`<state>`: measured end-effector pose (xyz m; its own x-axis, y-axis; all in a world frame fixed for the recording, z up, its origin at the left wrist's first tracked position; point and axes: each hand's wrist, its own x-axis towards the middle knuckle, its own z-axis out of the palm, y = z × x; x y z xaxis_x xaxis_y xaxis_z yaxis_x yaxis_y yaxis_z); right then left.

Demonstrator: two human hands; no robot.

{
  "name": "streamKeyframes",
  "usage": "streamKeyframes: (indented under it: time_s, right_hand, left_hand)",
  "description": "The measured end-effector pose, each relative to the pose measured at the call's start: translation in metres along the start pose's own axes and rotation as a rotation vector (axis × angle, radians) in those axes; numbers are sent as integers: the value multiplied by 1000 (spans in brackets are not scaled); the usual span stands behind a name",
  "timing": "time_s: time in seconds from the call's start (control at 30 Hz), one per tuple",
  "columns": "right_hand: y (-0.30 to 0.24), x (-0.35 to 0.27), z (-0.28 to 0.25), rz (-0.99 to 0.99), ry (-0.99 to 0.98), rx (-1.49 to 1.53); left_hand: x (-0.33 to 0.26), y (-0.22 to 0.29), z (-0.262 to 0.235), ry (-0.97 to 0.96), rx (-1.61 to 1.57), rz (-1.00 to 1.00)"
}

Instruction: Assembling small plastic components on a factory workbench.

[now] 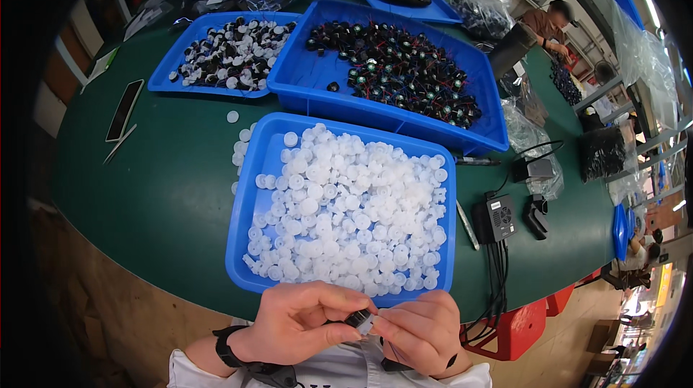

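Close to my body, in front of the near edge of a blue tray (232,251), my two hands meet. My left hand (303,319) is closed, with thumb and fingers pinching a small black round part (356,317). A whitish piece (367,326) sits against the black part. My right hand (422,330) is closed too, its fingertips pressed on that whitish piece, and a thin dark wire hangs below. The tray holds a heap of translucent white plastic caps (346,207).
Behind stand a larger blue bin (346,103) of black wired parts and a blue tray (162,85) of black-and-white ones. Loose caps (240,153), a phone (125,110), a black power unit (496,218) and a pen (467,225) lie on the green table (151,222). Co-workers sit beyond.
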<state>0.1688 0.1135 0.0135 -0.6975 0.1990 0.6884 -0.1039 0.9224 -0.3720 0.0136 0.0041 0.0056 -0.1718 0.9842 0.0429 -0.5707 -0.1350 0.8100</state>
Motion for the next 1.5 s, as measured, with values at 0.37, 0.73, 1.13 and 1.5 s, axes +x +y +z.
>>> streamKeyframes:
  time_s: [0.37, 0.73, 1.13, 1.5]
  right_hand:
    - [1, 25, -8, 367, -318, 575]
    - [-4, 9, 16, 369, 37, 768]
    - [-13, 20, 21, 363, 230, 875]
    - [-26, 45, 16, 469, 435, 1137]
  left_hand:
    - [-1, 13, -4, -132, -99, -270]
    - [-3, 3, -4, -104, -121, -104]
    - [11, -3, 10, -62, 448, 529]
    - [31, -7, 23, 2, 787, 850]
